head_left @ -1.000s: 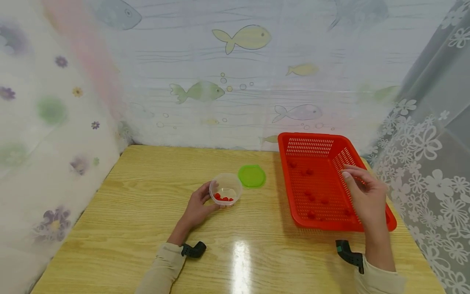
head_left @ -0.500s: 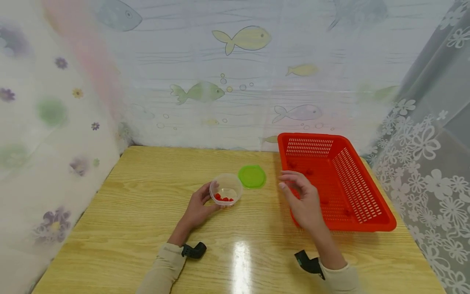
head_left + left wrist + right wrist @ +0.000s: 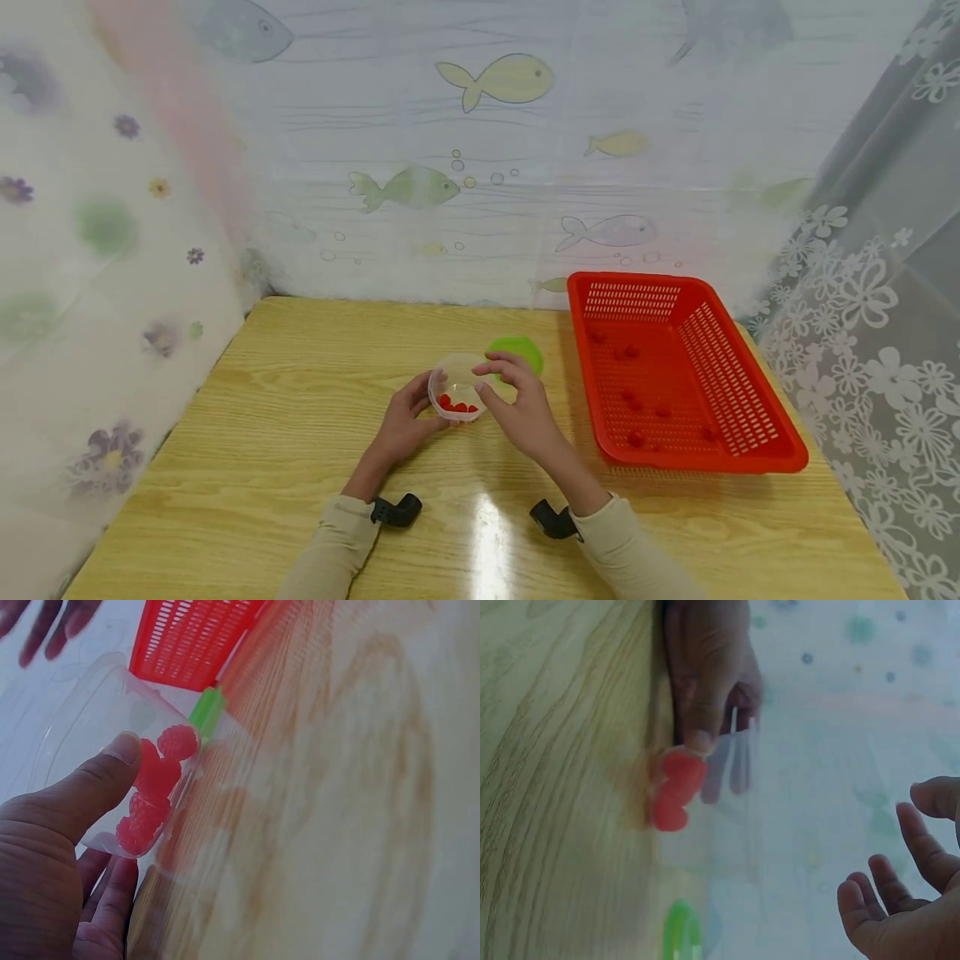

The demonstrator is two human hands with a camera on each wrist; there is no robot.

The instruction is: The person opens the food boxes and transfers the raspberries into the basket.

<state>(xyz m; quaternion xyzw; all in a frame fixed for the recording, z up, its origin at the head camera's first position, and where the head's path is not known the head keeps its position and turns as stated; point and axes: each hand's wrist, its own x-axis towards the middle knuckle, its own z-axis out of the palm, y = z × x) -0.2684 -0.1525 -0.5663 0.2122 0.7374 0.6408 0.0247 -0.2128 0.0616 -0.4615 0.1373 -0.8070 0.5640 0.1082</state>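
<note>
Near the middle of the table, my left hand (image 3: 405, 425) holds a clear round plastic container (image 3: 450, 367) by its side, thumb on the near wall. Several red raspberries (image 3: 156, 776) lie at the bottom of it. My right hand (image 3: 521, 408) hovers at the container's right rim, fingers loosely bent, thumb and forefinger apart. Nothing shows between its fingers in the right wrist view (image 3: 911, 892). A green lid (image 3: 528, 350) lies flat behind the container, partly covered by my right hand in the head view.
A red perforated plastic basket (image 3: 588, 375) stands on the right of the wooden table (image 3: 300, 350), with several raspberries (image 3: 663, 410) scattered on its floor. Patterned curtains (image 3: 405, 250) hang behind the table and at both sides.
My right hand has swung left from above the basket, across its left rim, to the container. My left hand and the container have stayed in place.
</note>
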